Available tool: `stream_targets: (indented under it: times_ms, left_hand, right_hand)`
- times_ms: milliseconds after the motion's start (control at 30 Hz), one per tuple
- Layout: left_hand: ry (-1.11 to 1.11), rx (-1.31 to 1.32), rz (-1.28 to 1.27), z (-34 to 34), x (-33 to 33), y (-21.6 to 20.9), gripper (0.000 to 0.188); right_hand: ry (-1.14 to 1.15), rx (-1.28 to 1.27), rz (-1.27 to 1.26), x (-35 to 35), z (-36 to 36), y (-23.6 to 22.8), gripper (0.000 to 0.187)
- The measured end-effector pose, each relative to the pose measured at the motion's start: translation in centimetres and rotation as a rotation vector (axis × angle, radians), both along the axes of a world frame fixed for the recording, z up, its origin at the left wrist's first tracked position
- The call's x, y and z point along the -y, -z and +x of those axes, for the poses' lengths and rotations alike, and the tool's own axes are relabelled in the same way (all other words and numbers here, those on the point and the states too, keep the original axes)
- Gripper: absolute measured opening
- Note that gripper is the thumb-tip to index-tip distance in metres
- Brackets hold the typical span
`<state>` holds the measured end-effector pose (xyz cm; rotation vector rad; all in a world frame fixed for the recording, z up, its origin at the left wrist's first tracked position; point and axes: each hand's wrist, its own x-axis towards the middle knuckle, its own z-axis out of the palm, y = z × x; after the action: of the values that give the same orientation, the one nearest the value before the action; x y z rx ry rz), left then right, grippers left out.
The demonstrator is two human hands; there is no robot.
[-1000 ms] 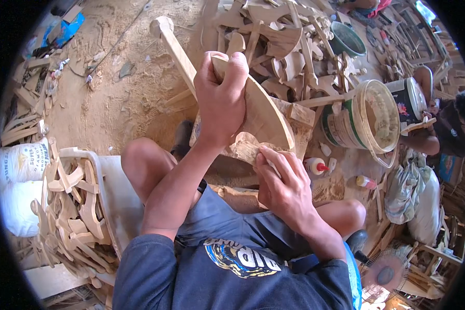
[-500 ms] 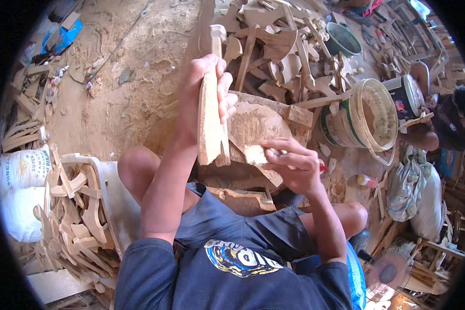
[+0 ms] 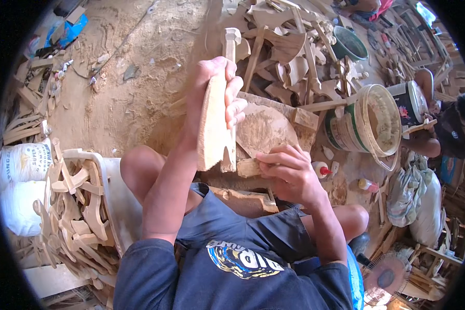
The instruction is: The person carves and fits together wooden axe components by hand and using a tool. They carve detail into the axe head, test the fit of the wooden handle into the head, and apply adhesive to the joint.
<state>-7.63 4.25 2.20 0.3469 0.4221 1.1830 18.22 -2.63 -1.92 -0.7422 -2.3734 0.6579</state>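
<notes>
My left hand point(image 3: 212, 93) is wrapped around a long carved wooden piece point(image 3: 215, 132), held raised in front of me. Its knobbed end point(image 3: 232, 36) points away, and its wide, notched end faces my lap. Pinched in the fingers of my right hand point(image 3: 292, 173) is a small tan wooden block point(image 3: 249, 168), close beside the notched end; whether the two touch, I cannot tell. Beneath my hands is a wooden work block with a rounded, dusty board point(image 3: 263, 126) on it. A white bottle with a red tip point(image 3: 321, 169) lies just beyond my right hand.
Cut wooden pieces point(image 3: 289, 46) are heaped ahead. To the right stand a dusty bucket point(image 3: 361, 121), a green basin point(image 3: 350, 44) and sacks point(image 3: 421, 201). A bin of carved parts point(image 3: 82, 206) is at my left. Another person point(image 3: 452, 126) works at far right; a fan point(image 3: 386, 276) sits nearby.
My right hand has lowered slightly and brought the small block in next to the notched end. The long piece has shifted a little down and right. The red-tipped bottle shows more fully.
</notes>
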Motion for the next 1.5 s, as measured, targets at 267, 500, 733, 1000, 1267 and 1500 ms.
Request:
stream_targets:
  times_ms: [267,500,733,1000,1267,1500]
  left_hand:
    - [0.058,-0.05,0.043,1.7,0.1,0.4,0.032]
    - [0.001,-0.114,0.023,2.3,-0.5,1.4,0.031]
    - [0.04,-0.084,0.047,1.5,-0.9,1.8,0.035]
    - [0.054,0.017,0.13,1.8,-0.7,0.8,0.032]
    - [0.034,-0.13,0.048,3.2,-0.2,0.8,0.022]
    - [0.247,0.216,0.109,0.6,-1.9,3.1,0.038]
  right_hand:
    - [0.118,-0.176,-0.11,-0.9,-1.3,0.2,0.021]
    - [0.026,-0.017,-0.045,-0.9,0.2,-0.9,0.023]
    - [-0.087,-0.006,-0.085,-0.2,0.4,-0.8,0.03]
    - [0.173,-0.176,-0.075,-2.0,0.7,-1.5,0.026]
    - [0.046,0.036,0.021,-1.0,0.5,-1.5,0.023]
    - [-0.048,-0.182,-0.283,-1.2,2.8,-3.0,0.019]
